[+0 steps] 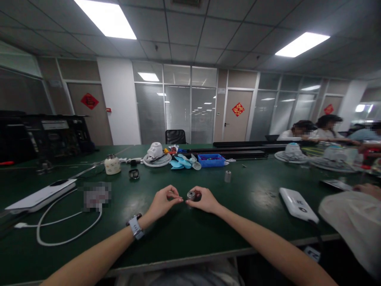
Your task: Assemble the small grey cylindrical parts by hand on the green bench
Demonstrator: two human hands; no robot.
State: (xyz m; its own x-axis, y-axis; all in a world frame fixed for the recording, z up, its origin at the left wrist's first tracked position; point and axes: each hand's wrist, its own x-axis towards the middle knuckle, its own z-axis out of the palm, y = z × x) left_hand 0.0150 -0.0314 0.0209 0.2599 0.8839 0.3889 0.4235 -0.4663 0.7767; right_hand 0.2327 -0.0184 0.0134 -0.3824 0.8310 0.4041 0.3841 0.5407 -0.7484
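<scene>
Between the thumb and fingers of my right hand [204, 201] is a small round metal cylinder [191, 195], its ringed top facing up. Just to its left, my left hand [165, 201] has thumb and forefinger pinched together; anything between the tips is too small to make out. The two hands are close over the green table, with a narrow gap between the left fingertips and the cylinder. A similar grey metal cylinder [228, 176] stands upright on the table, beyond my right hand. A watch [135, 226] is on my left wrist.
Across the table are a white fan part [155, 154], blue fan blades [183, 162], a blue bin [211, 160], a cream jar [112, 164] and a dark round lid [133, 174]. A white cable [41, 234] loops at left. A white power bank [298, 205] lies right, near a co-worker's sleeve [351, 218].
</scene>
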